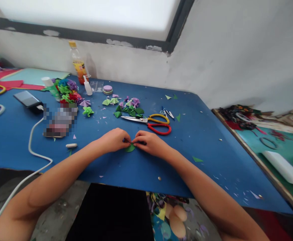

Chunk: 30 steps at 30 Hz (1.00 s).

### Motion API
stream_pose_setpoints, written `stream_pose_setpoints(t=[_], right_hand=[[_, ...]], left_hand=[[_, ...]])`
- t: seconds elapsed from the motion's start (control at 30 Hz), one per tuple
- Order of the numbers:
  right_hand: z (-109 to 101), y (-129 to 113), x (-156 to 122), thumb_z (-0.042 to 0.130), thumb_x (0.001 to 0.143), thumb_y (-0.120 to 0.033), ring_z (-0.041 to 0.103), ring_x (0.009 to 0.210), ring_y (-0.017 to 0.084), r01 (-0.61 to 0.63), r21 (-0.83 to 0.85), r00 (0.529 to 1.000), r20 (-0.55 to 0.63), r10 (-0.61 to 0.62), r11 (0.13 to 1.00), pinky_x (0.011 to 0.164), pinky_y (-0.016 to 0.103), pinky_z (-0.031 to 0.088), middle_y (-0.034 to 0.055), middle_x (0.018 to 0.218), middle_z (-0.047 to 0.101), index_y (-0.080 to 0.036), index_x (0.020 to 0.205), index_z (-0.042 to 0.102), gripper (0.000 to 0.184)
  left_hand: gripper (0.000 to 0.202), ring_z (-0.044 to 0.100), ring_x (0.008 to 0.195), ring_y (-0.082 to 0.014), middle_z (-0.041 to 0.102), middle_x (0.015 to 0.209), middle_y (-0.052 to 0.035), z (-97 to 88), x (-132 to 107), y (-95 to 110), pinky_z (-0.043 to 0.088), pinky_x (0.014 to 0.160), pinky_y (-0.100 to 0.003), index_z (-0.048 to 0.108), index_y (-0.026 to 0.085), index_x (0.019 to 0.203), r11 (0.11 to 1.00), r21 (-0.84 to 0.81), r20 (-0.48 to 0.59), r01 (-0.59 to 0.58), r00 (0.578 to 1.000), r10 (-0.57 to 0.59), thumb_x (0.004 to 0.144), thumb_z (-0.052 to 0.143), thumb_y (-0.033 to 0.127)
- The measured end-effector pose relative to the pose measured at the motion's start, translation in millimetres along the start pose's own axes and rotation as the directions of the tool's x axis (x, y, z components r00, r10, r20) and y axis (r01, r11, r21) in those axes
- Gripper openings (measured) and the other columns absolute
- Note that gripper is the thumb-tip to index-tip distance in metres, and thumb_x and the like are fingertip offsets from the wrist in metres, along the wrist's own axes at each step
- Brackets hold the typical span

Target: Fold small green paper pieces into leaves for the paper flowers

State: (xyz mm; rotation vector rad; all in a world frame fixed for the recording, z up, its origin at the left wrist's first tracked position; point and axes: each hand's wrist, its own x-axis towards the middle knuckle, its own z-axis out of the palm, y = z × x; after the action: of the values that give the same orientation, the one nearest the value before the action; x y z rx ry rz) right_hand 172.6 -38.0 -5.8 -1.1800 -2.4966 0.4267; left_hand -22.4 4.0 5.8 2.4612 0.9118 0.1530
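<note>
My left hand (115,139) and my right hand (149,142) meet over the blue table (199,140), fingers pinched together on a small folded green paper piece (130,148). The green piece lies flat on the table under my fingertips. Just beyond my hands lie scissors with a yellow and a red handle (153,122). Past them sits a cluster of folded green and purple paper pieces (128,107).
A pile of coloured paper flowers (67,90), a glue bottle (88,87), a drink bottle (78,65) and tape rolls (107,89) stand at the back. A phone (27,99) with a white cable (33,147) lies left. Paper scraps dot the table. Another cluttered table (274,147) stands right.
</note>
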Motion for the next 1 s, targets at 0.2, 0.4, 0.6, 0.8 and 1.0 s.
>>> stream_pose_setpoints(t=[0.2,0.4,0.6,0.8,1.0], right_hand=[[2,-2,0,0.053,0.084,-0.018,0.059,0.076,0.014,0.054,-0.129,0.999,0.002,-0.054,0.99,0.069,0.024,0.046,0.0064,0.089,0.064,-0.016,0.091,0.066,0.015],[3,-6,0,0.041,0.091,-0.02,0.059,0.074,0.016,0.154,-0.329,0.988,0.048,-0.146,0.932,0.064,0.025,0.045,0.0078,0.085,0.065,-0.014,0.085,0.063,0.023],[-1,-2,0,0.045,0.088,-0.013,0.059,0.078,0.016,0.238,-0.39,0.97,0.148,-0.195,0.889,0.068,0.025,0.046,0.0074,0.091,0.065,-0.015,0.094,0.062,0.018],[-5,0,0,0.05,0.086,-0.009,0.06,0.084,0.016,0.228,-0.365,0.969,0.179,-0.173,0.902,0.072,0.026,0.048,0.0068,0.096,0.065,-0.017,0.1,0.064,0.022],[-15,-4,-2,0.054,0.083,-0.008,0.06,0.082,0.016,0.237,-0.406,0.963,0.216,-0.159,0.883,0.068,0.026,0.047,0.0061,0.094,0.066,-0.018,0.096,0.067,0.021]], left_hand=[[0.018,0.056,0.067,-0.0135,0.066,0.076,-0.002,4.2,3,-4,0.036,0.059,-0.022,0.069,0.018,0.083,0.998,0.046,-0.018,-0.053,0.998,0.054,0.074,0.054,0.019],[0.019,0.059,0.072,-0.0152,0.065,0.083,-0.0033,2.9,2,-1,0.036,0.061,-0.023,0.069,0.018,0.084,0.98,0.143,0.018,-0.135,0.991,0.133,0.076,0.052,0.017],[0.02,0.06,0.073,-0.0139,0.068,0.086,-0.0021,-5.2,-1,-2,0.036,0.061,-0.021,0.071,0.02,0.086,0.977,0.137,0.07,-0.161,0.986,0.152,0.078,0.053,0.017],[0.023,0.062,0.073,-0.0156,0.072,0.085,-0.0017,-11.4,-4,-7,0.036,0.059,-0.022,0.072,0.025,0.093,0.996,0.076,0.13,-0.036,0.991,0.026,0.077,0.056,0.025],[0.026,0.06,0.067,-0.0141,0.072,0.085,-0.0005,-15.6,-8,-11,0.034,0.054,-0.022,0.072,0.028,0.097,0.999,0.029,0.173,0.015,0.985,-0.02,0.076,0.056,0.034]])
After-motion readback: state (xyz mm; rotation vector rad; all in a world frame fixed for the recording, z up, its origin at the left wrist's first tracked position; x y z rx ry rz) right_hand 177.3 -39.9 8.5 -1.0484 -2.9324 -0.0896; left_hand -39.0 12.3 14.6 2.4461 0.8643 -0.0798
